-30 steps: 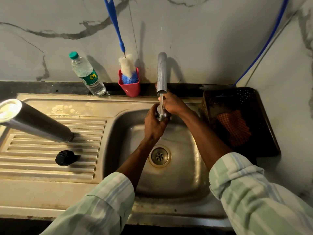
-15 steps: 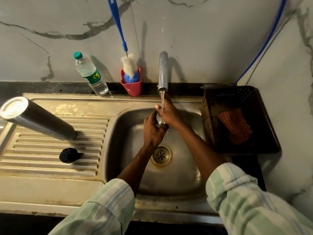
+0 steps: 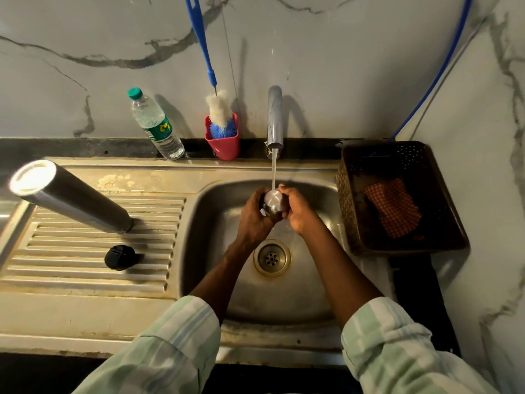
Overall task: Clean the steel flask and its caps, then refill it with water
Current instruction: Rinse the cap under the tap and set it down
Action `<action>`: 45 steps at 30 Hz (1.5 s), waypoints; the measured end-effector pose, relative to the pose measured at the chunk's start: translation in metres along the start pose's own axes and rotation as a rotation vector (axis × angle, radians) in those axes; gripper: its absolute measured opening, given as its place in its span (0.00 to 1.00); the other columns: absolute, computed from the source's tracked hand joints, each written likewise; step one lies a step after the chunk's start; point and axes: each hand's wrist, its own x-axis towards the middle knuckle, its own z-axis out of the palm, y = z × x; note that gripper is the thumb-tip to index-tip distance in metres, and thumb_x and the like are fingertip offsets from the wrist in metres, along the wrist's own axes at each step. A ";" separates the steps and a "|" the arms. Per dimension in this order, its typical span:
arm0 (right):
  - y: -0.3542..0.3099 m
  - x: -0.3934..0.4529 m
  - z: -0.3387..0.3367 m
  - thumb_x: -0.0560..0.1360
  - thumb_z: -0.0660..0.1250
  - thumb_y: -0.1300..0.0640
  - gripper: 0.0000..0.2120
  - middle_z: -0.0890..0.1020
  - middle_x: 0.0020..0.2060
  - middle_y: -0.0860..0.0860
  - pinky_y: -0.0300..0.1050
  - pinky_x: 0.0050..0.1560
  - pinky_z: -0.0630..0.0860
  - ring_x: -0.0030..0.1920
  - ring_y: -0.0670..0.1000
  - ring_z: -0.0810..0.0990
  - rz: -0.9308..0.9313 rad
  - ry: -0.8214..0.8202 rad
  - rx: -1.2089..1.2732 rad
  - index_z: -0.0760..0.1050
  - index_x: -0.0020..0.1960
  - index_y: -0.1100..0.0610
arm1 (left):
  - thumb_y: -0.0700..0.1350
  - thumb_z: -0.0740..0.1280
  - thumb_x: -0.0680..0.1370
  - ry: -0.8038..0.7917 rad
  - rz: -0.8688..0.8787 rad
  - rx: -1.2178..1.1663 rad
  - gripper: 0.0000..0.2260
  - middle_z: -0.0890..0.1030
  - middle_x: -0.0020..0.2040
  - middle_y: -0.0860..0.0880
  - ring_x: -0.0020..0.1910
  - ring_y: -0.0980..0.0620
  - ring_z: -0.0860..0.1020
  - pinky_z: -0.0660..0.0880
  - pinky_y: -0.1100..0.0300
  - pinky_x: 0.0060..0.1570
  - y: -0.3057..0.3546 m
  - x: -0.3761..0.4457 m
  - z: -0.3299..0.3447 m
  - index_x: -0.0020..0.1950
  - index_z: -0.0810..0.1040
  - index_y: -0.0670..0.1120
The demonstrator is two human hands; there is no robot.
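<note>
Now lower beneath the tap [image 3: 275, 120], both hands curled round the steel cap [image 3: 273, 201], left hand [image 3: 253, 216], right hand [image 3: 295, 207]; rinsing underway, flask [image 3: 71, 196] unwashed.

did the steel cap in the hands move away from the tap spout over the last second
Yes. The steel cap dropped lower beneath the tap spout, toward the drain.

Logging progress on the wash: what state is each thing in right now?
Tap: running.
Steel cap: held by both hands under the stream.
Left hand: grips cap.
Right hand: grips cap.
Steel flask: uncapped, on drainboard.
Black cap: off, on drainboard.
Water bottle: capped.
</note>
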 end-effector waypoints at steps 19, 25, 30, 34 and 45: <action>0.009 -0.025 0.012 0.83 0.57 0.54 0.16 0.81 0.56 0.58 0.51 0.51 0.80 0.55 0.57 0.81 -0.560 0.100 -0.779 0.75 0.65 0.59 | 0.58 0.52 0.85 -0.128 -0.518 -0.692 0.22 0.84 0.51 0.42 0.48 0.46 0.82 0.79 0.55 0.43 0.027 0.014 -0.015 0.61 0.79 0.46; 0.003 -0.024 0.017 0.82 0.60 0.55 0.11 0.83 0.53 0.57 0.48 0.54 0.77 0.52 0.54 0.81 -0.303 0.092 -0.332 0.77 0.59 0.57 | 0.40 0.61 0.82 -0.131 -0.401 -0.800 0.15 0.83 0.56 0.43 0.55 0.47 0.81 0.78 0.50 0.59 0.021 0.012 -0.010 0.69 0.74 0.46; 0.016 -0.032 0.002 0.80 0.60 0.63 0.21 0.79 0.61 0.58 0.50 0.57 0.78 0.60 0.57 0.79 -0.757 -0.111 -1.154 0.68 0.72 0.56 | 0.62 0.59 0.81 -0.041 -0.603 -0.753 0.23 0.83 0.58 0.41 0.58 0.44 0.81 0.79 0.48 0.58 0.032 0.023 -0.015 0.65 0.78 0.46; 0.013 -0.030 0.009 0.81 0.61 0.60 0.13 0.82 0.54 0.56 0.47 0.52 0.77 0.54 0.55 0.81 -0.570 0.040 -0.738 0.75 0.64 0.57 | 0.47 0.59 0.83 -0.084 -0.511 -0.831 0.17 0.82 0.58 0.40 0.59 0.43 0.79 0.75 0.50 0.64 0.027 0.023 -0.012 0.65 0.77 0.40; 0.007 -0.028 0.003 0.79 0.62 0.65 0.16 0.81 0.57 0.56 0.37 0.51 0.73 0.59 0.54 0.78 -0.754 -0.021 -0.945 0.75 0.65 0.57 | 0.47 0.60 0.83 -0.053 -0.527 -0.868 0.16 0.84 0.53 0.42 0.51 0.47 0.82 0.78 0.55 0.51 0.034 0.023 -0.019 0.64 0.78 0.40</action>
